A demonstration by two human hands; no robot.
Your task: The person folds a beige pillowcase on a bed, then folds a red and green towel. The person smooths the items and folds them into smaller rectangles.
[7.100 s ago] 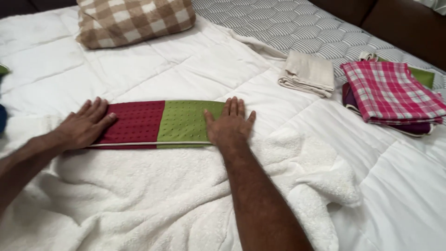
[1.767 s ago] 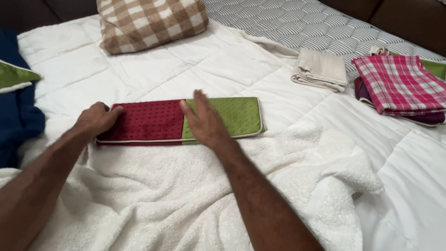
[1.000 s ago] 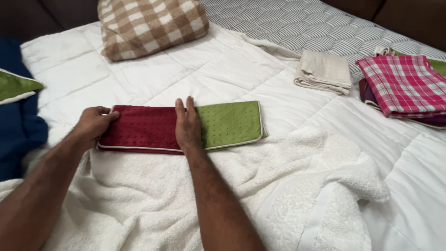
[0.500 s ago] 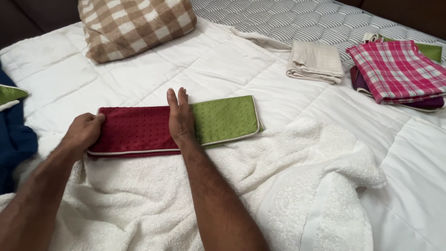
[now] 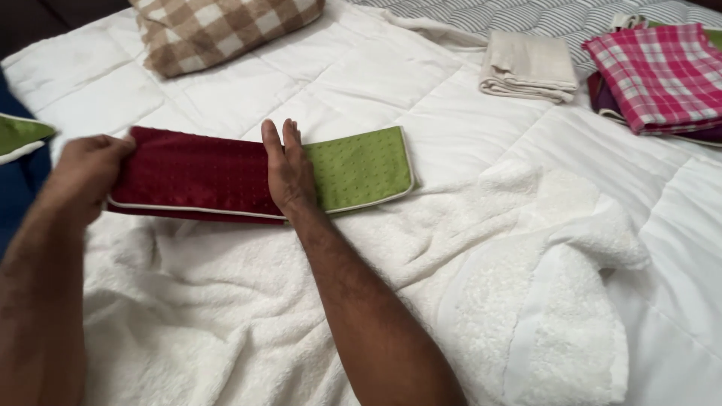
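A: Start nearest. What lies on this side of the hands?

B: A rumpled white towel [image 5: 316, 301], spread over the bed, with both forearms reaching across it

A: And the grip itself?

B: The left hand [image 5: 86, 177] is closed around the red end of a folded cloth [image 5: 195, 169], fingers curled over its edge, and that end looks raised a little off the towel. The right hand [image 5: 289, 169] lies flat and straight, fingers together, pressing down right where red meets green. It grasps nothing, it only pins

A: So where is the cloth?

B: Between and under the two hands, a long band, red towards the left hand, green running out beyond the right one, resting on the far edge of the towel

A: What has changed?

B: A few seconds back both palms were spread flat at the two ends. Since then the right hand has slid in to the middle and turned edgewise along the colour line, and the left has gone from flat to gripping. I read that as a crease being set at the middle, with the red half ready to be brought over

A: Farther off?

B: Beyond the right hand, a beige folded cloth [image 5: 526, 64] and a pink checked stack [image 5: 654, 71]. Past the left hand, a brown checked pillow [image 5: 218, 30] on the white quilt [image 5: 376, 68]
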